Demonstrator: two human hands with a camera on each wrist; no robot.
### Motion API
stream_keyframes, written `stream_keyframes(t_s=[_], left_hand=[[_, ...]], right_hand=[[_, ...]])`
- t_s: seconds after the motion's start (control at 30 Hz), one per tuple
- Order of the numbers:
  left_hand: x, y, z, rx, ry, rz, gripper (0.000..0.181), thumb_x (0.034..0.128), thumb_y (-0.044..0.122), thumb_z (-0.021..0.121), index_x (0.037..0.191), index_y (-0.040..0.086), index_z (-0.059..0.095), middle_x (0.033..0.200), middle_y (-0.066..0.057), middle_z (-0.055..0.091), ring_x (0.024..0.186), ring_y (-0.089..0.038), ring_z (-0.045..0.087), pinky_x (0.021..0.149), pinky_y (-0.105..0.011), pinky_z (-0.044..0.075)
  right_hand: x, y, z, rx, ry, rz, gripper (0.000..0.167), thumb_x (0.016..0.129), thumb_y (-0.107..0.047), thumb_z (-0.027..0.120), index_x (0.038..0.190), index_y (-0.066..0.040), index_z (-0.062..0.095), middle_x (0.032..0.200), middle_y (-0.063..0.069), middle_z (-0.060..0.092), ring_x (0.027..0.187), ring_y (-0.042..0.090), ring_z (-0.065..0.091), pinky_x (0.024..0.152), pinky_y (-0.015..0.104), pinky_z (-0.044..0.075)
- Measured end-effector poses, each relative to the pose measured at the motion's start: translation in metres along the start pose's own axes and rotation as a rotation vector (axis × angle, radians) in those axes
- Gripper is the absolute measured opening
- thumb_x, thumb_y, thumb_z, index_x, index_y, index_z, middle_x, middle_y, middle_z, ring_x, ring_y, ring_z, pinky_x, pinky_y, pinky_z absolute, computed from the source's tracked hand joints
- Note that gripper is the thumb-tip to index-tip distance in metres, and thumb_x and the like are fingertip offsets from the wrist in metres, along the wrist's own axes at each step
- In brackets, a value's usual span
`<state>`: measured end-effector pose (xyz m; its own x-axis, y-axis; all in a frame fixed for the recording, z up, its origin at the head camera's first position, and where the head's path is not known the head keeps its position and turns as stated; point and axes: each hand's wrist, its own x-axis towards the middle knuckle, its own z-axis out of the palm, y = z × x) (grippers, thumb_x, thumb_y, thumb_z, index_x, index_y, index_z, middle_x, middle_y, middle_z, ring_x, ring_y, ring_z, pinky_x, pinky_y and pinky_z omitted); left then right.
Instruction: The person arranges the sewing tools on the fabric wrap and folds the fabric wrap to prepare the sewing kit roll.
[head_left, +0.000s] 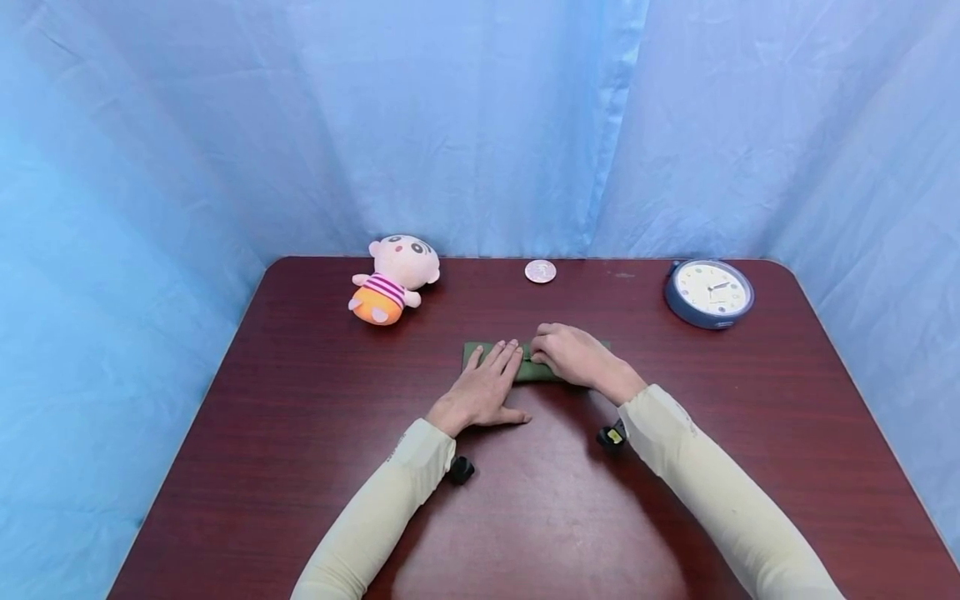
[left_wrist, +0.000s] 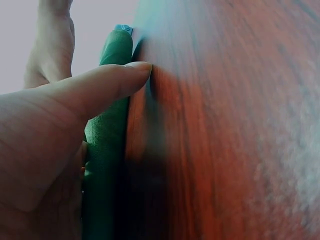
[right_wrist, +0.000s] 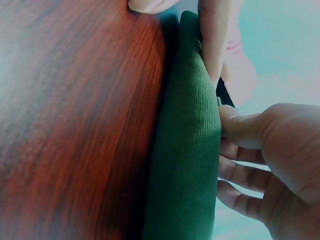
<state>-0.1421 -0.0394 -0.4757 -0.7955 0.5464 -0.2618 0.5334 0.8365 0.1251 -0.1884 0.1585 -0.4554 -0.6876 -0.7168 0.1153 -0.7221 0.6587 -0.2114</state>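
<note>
A long green ribbed-fabric pouch [head_left: 534, 372] lies flat on the table, its length running left to right. My left hand [head_left: 486, 392] rests on the pouch's left part with the fingers straight; the thumb stretches along the near side, over the table. On the pouch's upper side, near the middle, my right hand [head_left: 572, 353] pinches with thumb and bent fingers. A small piece at the right thumb tip [right_wrist: 226, 114] is mostly covered, so its kind cannot be told. In the left wrist view the pouch [left_wrist: 106, 150] runs under the left thumb.
Behind the pouch, a plush doll [head_left: 393, 279] lies at the back left. A small round silvery disc [head_left: 540, 271] is at the back middle, and a blue round clock [head_left: 710, 293] at the back right. Blue curtains [head_left: 480, 125] surround the dark red table [head_left: 315, 450].
</note>
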Motion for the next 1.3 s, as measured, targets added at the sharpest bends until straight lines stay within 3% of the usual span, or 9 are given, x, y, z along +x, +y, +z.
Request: stream_keyframes(t_s=[0.2,0.47,0.83,1.3], left_hand=[[-0.001,-0.001,0.000,0.001,0.002,0.006,0.106,0.0886,0.070,0.058,0.162,0.008,0.013,0.170,-0.009,0.014,0.159,-0.025,0.015,0.127,-0.051,0.018],[-0.001,0.000,-0.002,0.005,-0.011,0.003,0.106,0.0885,0.070,0.058,0.162,0.008,0.012,0.171,-0.009,0.013,0.159,-0.024,0.014,0.128,-0.051,0.017],[-0.001,0.000,-0.002,0.000,-0.028,0.000,0.106,0.0887,0.069,0.058,0.162,0.008,0.012,0.171,-0.008,0.012,0.159,-0.024,0.013,0.128,-0.051,0.016],[-0.002,0.000,-0.003,-0.028,-0.033,0.001,0.106,0.0889,0.068,0.059,0.162,0.009,0.011,0.171,-0.009,0.011,0.159,-0.024,0.011,0.128,-0.050,0.014]], right_hand=[[0.003,0.002,0.000,0.103,-0.024,0.060,0.014,0.097,-0.010,0.063,0.095,-0.007,0.076,0.090,0.006,0.067,0.085,0.021,0.066,0.081,0.038,0.057],[0.004,0.012,0.004,0.307,0.008,0.166,0.013,0.094,-0.011,0.066,0.094,-0.005,0.078,0.091,0.008,0.072,0.089,0.025,0.070,0.084,0.043,0.056],[0.004,0.013,0.005,0.309,0.006,0.188,0.012,0.092,-0.014,0.069,0.091,-0.008,0.079,0.090,0.007,0.075,0.091,0.026,0.072,0.087,0.043,0.056],[0.000,0.015,0.011,0.291,0.109,0.092,0.010,0.091,-0.013,0.071,0.089,-0.009,0.079,0.087,0.005,0.075,0.086,0.023,0.072,0.083,0.042,0.057]])
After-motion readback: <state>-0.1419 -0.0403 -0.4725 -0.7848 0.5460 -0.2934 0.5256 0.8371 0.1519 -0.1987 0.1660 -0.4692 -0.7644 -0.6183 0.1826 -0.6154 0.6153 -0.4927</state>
